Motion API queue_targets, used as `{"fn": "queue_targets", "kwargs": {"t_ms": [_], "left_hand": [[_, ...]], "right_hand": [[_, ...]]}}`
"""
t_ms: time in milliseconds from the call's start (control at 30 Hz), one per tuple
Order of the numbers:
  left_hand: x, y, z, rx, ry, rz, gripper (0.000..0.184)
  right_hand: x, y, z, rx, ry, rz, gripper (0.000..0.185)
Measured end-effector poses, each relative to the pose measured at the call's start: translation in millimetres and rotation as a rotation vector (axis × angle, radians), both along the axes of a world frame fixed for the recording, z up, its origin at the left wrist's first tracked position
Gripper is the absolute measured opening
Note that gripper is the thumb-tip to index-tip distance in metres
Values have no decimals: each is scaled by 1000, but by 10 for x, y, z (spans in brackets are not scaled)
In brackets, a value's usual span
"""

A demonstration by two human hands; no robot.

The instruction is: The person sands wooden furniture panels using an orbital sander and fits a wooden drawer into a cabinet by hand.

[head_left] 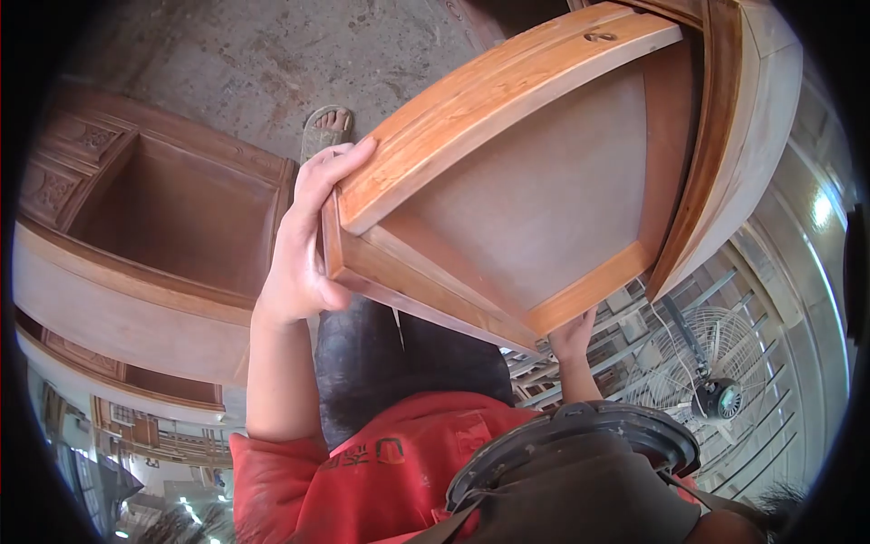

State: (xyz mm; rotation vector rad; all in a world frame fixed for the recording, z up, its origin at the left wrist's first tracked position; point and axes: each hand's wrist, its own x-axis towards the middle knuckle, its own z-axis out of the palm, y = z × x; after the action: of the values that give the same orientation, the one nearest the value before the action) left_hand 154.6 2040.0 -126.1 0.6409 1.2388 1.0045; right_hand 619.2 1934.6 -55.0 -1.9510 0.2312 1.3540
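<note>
My left hand (304, 231) grips the left corner of a wooden drawer (535, 195), its fingers over the front edge and its thumb along the side. The drawer has a thick, curved orange-brown front with a dark knot, and a flat grey-brown bottom panel. At the drawer's lower corner is my right hand (573, 337), closed on the wood, with its fingertips partly hidden behind it. The drawer's right end lies against the dark edge of a wooden cabinet (720, 136); whether it sits inside cannot be made out.
A carved wooden cabinet (68, 263) with an open compartment stands at the left. Below the drawer's right end is a large caged fan (720, 399). My sandalled foot (324, 127) rests on the stained concrete floor (227, 63). A dark mask (580, 490) crosses the bottom.
</note>
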Motion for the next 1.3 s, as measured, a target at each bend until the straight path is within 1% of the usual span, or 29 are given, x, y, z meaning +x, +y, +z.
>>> {"fn": "queue_targets", "kwargs": {"t_ms": [33, 67, 133, 167, 233, 333, 367, 467, 500, 600, 667, 733, 967, 1067, 1100, 1167, 1300], "left_hand": [[13, -16, -41, -7, 5, 12, 125], [28, -29, -87, -15, 8, 24, 126], [61, -36, -150, -3, 1, 36, 123], [72, -54, -153, 25, 24, 39, 121], [92, -73, -101, 50, 43, 48, 119], [59, -60, 62, 11, 39, 57, 114], [38, -71, 67, 83, 81, 30, 112], [13, -82, 116, 159, 113, 0, 109], [18, -98, 159, 114, 78, 64, 108], [-35, -134, 170, 76, 57, 122, 106], [-94, -138, 152, 113, 174, -10, 106], [-122, -105, 113, 161, 193, -38, 106], [-72, 80, 144, 150, 62, 49, 105], [-47, 129, 246, 39, 145, 82, 104], [-54, 130, 232, 90, 152, 78, 103], [-69, 136, 225, 142, 162, 74, 102], [-82, 104, 228, 132, 170, 59, 100]], "right_hand": [[-100, 75, -16, 75, 116, -133, 58], [-161, 114, -80, 73, 119, -140, 58], [-234, 126, -169, 82, 48, -23, 57], [-116, -5, -226, -66, -85, -25, 56], [-47, -63, -188, -89, -105, -34, 53], [-76, -63, -131, -112, -106, -35, 48], [-97, -47, -107, -115, -100, -37, 45], [-373, -45, -62, -154, -172, -30, 44], [-409, -112, -50, -156, -180, -32, 44], [-414, -343, -198, -178, -120, -59, 44], [-428, -417, -288, -190, -115, -61, 44], [-469, -426, -336, -176, -114, -70, 44], [-450, -255, -263, -135, -104, -57, 43], [-516, -181, -256, -136, -125, -76, 43], [-502, -186, -270, -135, -122, -75, 43], [-460, -197, -278, -118, -148, -66, 48], [-429, -139, -195, -101, -160, -50, 47]]}}
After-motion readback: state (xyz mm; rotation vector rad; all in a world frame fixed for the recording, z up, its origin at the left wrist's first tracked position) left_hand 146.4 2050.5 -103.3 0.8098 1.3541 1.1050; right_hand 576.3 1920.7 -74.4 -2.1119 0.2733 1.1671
